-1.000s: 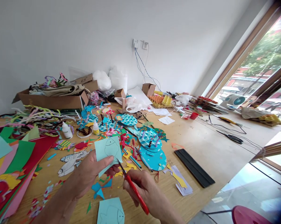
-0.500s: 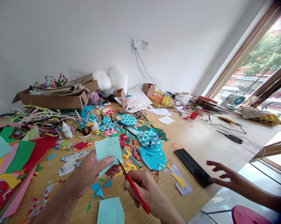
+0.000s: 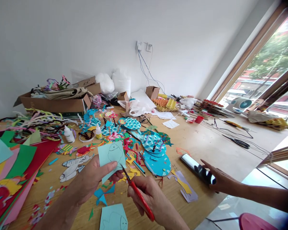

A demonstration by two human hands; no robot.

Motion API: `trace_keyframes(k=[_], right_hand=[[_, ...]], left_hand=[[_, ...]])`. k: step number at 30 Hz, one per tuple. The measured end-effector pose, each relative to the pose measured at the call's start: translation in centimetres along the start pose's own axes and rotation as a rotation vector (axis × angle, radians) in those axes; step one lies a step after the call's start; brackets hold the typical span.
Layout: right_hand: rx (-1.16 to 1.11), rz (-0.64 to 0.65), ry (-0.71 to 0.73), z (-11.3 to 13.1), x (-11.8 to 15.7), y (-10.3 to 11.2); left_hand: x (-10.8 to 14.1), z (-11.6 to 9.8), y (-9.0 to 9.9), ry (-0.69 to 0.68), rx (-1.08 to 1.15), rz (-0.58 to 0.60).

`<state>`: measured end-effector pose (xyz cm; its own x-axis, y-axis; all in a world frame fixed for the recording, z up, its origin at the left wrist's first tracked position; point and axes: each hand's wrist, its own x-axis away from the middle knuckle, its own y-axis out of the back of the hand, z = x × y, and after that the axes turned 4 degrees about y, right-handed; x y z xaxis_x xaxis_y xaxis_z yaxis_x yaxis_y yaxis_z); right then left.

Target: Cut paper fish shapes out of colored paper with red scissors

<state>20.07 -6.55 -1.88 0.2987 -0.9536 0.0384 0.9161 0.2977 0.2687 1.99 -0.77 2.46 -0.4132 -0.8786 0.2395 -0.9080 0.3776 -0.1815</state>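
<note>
Pinched between the thumb and fingers of my left hand (image 3: 102, 171) is a light-blue sheet of paper (image 3: 108, 150) with a fish outline drawn on it. My right hand (image 3: 147, 195) grips red-handled scissors (image 3: 140, 198). Their blade tips reach the paper's right edge, close beside my left thumb. Below my hands, a second light-blue sheet (image 3: 114, 218) with a drawn fish lies on the table. Blue paper scraps (image 3: 104, 194) are scattered between the two sheets.
Another person's hand (image 3: 213, 179) touches a black phone (image 3: 196, 167) on the right. Coloured paper sheets (image 3: 21, 156) are stacked at left. Glue bottles (image 3: 68, 134), blue paper crafts (image 3: 155, 156), a cardboard box (image 3: 53, 103) and black scissors (image 3: 237, 140) lie farther back.
The other person's hand has moved left onto the phone, which is now slightly tilted and reflects light. My hands, the paper and the scissors have hardly moved.
</note>
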Motion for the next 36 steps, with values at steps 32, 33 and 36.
trace_keyframes(k=[32,33,36], right_hand=[[0.232,-0.007,0.034,0.7,0.0,0.5],[0.242,-0.007,0.038,0.7,0.0,0.5],[0.279,-0.007,0.046,0.7,0.0,0.7]], left_hand=[[0.0,0.2,0.6,0.019,-0.076,0.092],[-0.1,0.3,0.7,0.018,-0.078,0.095],[-0.1,0.5,0.8,0.007,-0.085,0.111]])
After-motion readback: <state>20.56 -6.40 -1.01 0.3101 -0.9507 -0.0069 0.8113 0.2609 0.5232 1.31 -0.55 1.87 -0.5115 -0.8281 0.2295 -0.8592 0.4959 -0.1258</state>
